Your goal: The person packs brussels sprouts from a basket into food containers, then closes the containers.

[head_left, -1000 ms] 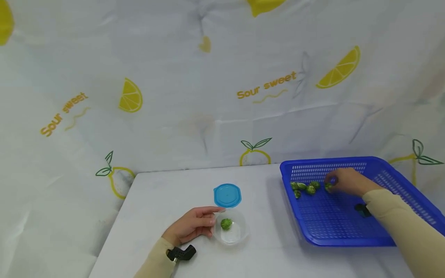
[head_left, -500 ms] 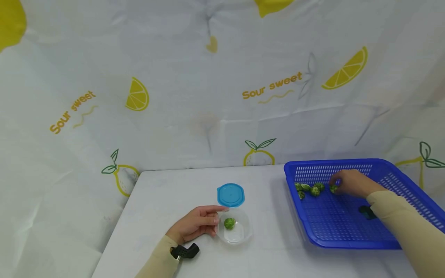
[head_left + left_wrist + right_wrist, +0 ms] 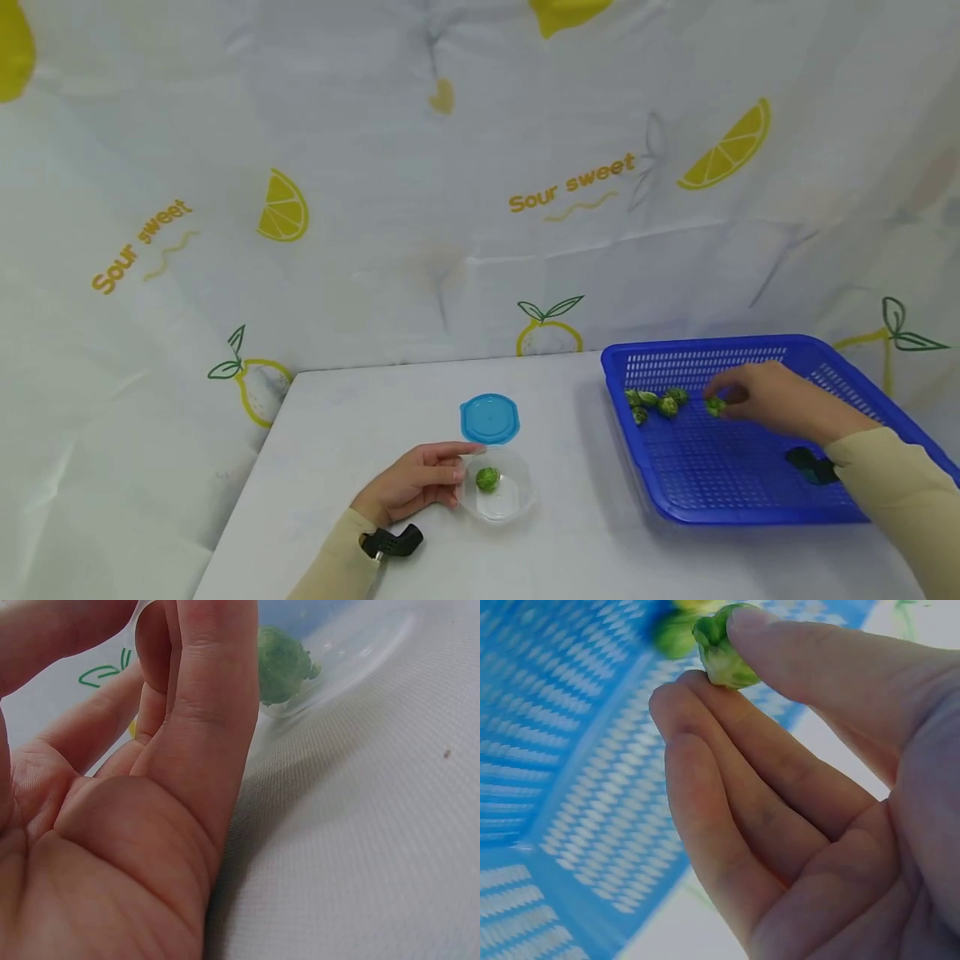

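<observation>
My right hand [image 3: 776, 402] pinches a Brussels sprout [image 3: 724, 649] between thumb and fingertips over the floor of the blue plastic basket [image 3: 720, 483]. Several more Brussels sprouts [image 3: 667, 406] lie bunched in the basket's back left corner. On the white table, the left hand [image 3: 412, 483] holds a small clear plastic container [image 3: 519, 500] by its left side, thumb and fingers at the rim. One green sprout [image 3: 487, 479] sits inside that container. In the left wrist view, the container's clear wall [image 3: 375, 656] shows beyond the fingers, with the sprout partly hidden behind them.
A blue lid [image 3: 490, 419] lies flat on the table [image 3: 360, 417] just behind the container. The large basket's raised walls stand to the right. Behind the table hangs a white lemon-printed sheet [image 3: 405, 217]. Both wrists wear black straps.
The right hand, which was down at the sprout in the basket, now has it pinched and slightly drawn back, its forearm shifted right. The left hand stays at the container. The head view sways slightly.
</observation>
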`<state>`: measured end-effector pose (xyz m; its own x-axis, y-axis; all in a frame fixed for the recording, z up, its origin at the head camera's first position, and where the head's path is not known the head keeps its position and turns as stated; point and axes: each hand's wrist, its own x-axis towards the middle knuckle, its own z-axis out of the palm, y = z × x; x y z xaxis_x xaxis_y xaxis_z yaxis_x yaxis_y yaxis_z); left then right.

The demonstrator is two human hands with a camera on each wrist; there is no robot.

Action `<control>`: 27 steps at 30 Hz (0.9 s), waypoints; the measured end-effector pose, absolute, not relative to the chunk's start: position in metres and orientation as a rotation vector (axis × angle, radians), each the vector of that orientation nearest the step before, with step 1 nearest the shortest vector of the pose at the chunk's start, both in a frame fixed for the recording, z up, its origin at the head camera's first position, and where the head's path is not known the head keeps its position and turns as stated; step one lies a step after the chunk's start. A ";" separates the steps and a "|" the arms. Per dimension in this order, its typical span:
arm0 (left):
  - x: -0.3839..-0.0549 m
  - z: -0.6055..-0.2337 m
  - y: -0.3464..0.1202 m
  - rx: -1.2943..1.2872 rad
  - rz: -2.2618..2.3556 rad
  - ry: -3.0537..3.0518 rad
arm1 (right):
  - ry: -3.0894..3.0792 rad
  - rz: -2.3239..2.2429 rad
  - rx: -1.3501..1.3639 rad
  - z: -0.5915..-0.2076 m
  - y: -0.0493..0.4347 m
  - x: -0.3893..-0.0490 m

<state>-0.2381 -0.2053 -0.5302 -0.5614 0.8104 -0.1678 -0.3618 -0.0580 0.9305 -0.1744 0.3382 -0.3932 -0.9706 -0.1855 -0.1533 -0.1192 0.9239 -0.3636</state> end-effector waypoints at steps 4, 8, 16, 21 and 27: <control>-0.237 -0.531 -0.209 0.519 1.755 1.357 | 2.902 -0.540 -0.304 -0.376 0.311 -0.168; -0.238 -0.530 -0.208 0.519 1.756 1.374 | 2.894 -0.570 -0.403 -0.362 0.277 -0.163; -0.238 -0.529 -0.206 0.527 1.755 1.389 | 2.836 -0.680 -0.585 -0.358 0.196 -0.163; -0.237 -0.527 -0.207 0.512 1.760 1.397 | 2.782 -0.741 -0.717 -0.367 0.146 -0.167; -0.237 -0.525 -0.205 0.478 1.757 1.413 | 2.712 -0.791 -0.831 -0.383 0.105 -0.168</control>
<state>-0.2373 -0.2052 -0.5252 -0.5982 0.7782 -0.1911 -0.3538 -0.0426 0.9344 -0.1684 0.1047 -0.3834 -0.8230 -0.5673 -0.0305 -0.4619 0.6995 -0.5453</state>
